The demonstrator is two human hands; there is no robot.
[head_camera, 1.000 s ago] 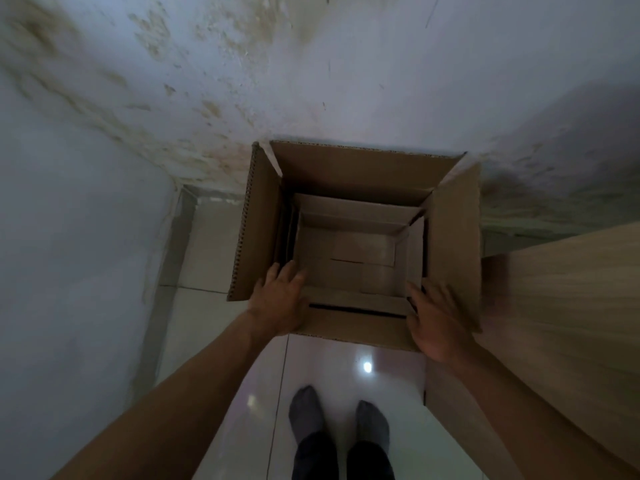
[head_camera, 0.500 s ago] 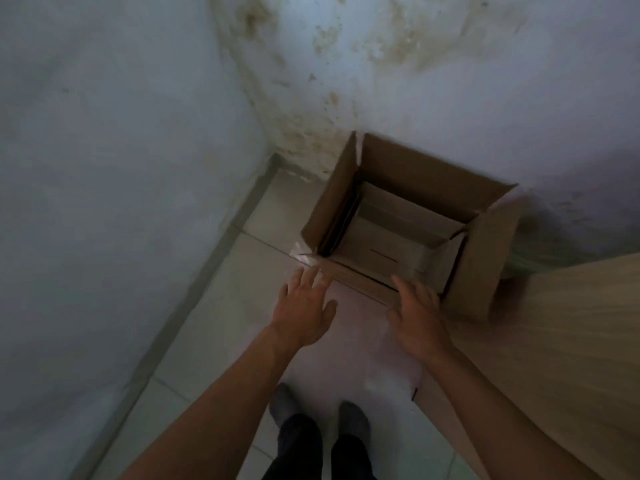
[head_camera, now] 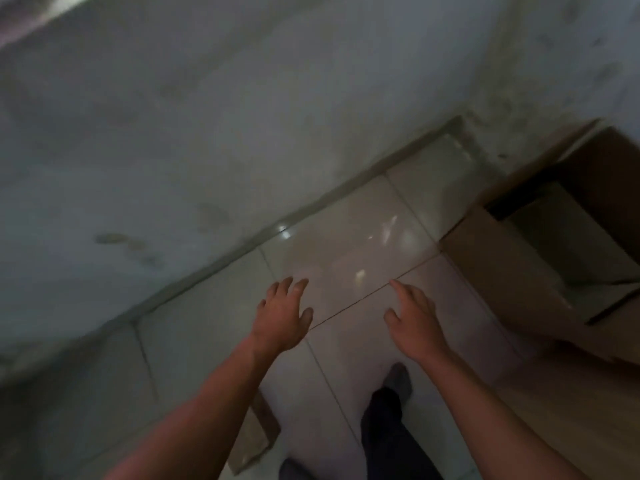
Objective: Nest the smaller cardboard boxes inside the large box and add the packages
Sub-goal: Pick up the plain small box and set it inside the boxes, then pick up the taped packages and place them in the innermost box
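Both hands have left the large box, empty.

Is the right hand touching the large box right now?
Apart. The head view shows bare floor tile between the right hand and the large box.

there was a single view, from a camera on the person's head, tilted steeply down at the pale glossy tiled floor from standing height. the open brown cardboard box sat cropped at 3 o'clock; the picture was motion-blurred.
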